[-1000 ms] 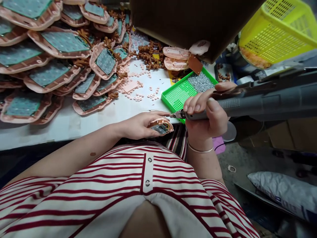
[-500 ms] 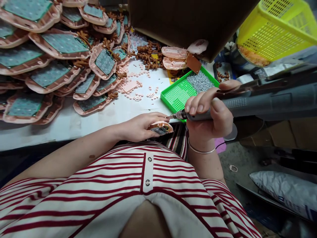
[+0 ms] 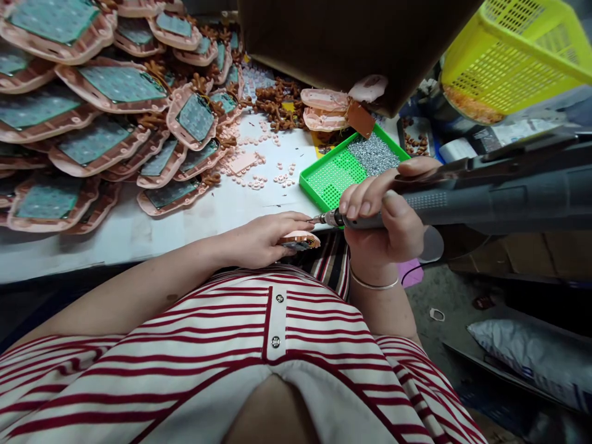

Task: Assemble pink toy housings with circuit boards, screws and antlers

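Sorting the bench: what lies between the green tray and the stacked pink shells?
In the head view, loose pink buttons lie scattered on the white table between the green tray and the pink shells.

Pink shells with green boards (image 3: 121, 86) piled left; yellow basket (image 3: 518, 55) upper right; green tray (image 3: 345, 169), probably screws.

Both hands close together, right over the lap

Left hand (image 3: 261, 237) is palm down with its fingers curled in a loose grip, bare forearm coming in from the lower left. Right hand (image 3: 383, 219) is a closed fist with knuckles toward the left one, thumb on top, wrist bent and wearing a thin bangle.
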A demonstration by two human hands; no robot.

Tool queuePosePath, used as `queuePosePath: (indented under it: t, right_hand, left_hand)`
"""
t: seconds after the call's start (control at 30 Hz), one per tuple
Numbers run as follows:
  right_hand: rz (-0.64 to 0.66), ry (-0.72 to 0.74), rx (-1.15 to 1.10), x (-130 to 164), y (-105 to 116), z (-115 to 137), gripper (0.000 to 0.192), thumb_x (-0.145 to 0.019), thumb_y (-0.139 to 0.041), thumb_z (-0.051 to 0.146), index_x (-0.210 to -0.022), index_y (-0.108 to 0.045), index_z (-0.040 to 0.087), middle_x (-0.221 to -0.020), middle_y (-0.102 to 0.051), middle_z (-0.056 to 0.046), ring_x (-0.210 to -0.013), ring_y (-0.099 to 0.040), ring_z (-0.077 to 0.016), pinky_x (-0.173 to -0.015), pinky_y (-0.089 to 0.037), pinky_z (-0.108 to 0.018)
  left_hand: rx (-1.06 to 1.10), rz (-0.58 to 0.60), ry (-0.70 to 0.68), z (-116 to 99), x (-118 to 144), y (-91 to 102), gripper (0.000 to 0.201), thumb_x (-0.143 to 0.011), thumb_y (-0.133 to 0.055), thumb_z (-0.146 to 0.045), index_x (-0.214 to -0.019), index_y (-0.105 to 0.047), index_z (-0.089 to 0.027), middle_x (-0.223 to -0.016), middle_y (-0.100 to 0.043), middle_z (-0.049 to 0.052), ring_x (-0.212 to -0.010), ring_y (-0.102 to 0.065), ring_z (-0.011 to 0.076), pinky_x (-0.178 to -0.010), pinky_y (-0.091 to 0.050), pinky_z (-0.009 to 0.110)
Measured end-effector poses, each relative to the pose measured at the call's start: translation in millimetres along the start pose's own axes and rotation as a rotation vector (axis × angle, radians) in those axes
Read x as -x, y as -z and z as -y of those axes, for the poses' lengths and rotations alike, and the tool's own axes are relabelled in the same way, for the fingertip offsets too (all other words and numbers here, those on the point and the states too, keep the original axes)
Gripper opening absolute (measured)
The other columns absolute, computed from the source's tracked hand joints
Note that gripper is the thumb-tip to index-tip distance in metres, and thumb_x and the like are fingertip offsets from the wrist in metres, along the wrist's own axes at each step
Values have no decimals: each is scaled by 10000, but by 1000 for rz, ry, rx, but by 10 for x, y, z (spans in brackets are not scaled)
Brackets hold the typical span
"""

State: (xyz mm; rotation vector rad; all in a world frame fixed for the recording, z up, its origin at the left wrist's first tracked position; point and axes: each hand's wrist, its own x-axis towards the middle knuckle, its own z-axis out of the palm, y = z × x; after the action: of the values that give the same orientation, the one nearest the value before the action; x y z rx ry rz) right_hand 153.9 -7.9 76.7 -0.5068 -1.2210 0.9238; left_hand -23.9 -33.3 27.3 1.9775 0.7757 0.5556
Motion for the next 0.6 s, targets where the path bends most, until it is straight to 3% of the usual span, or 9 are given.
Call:
queuePosePath:
  t: [0.17, 0.4, 0.6]
  right_hand:
    - [-21, -33, 21, 26, -8, 3, 259, -824, -695, 473, -907, -520, 302, -545, -448, 94, -420, -473, -121, -450, -447, -291]
    - [-74, -1, 60, 31, 6, -20, 262, -822, -661, 508, -847, -504, 299, -537, -392, 88, -419, -442, -125, -458, -442, -302]
    - [-44, 9, 60, 50, 20, -32, 262, -835, -653, 508, -895, -500, 304, -563, -398, 87, -436, -448, -128, -480, -443, -305]
  left_hand:
    - [-20, -26, -15, 8, 12, -21, 391, -840, -604, -164, -1224, -672, -191, -1341, -649, 109, -1266, -590, 242, -1083, -454, 326]
    - [8, -50, 14, 35, 4, -13, 398, -820, -636, -176, -1214, -680, -209, -1320, -662, 94, -1252, -599, 242, -1086, -455, 332]
    - [-16, -25, -7, 37, 12, -6, 404, -850, -620, -186, -1252, -658, -194, -1361, -638, 98, -1287, -580, 229, -1102, -444, 314]
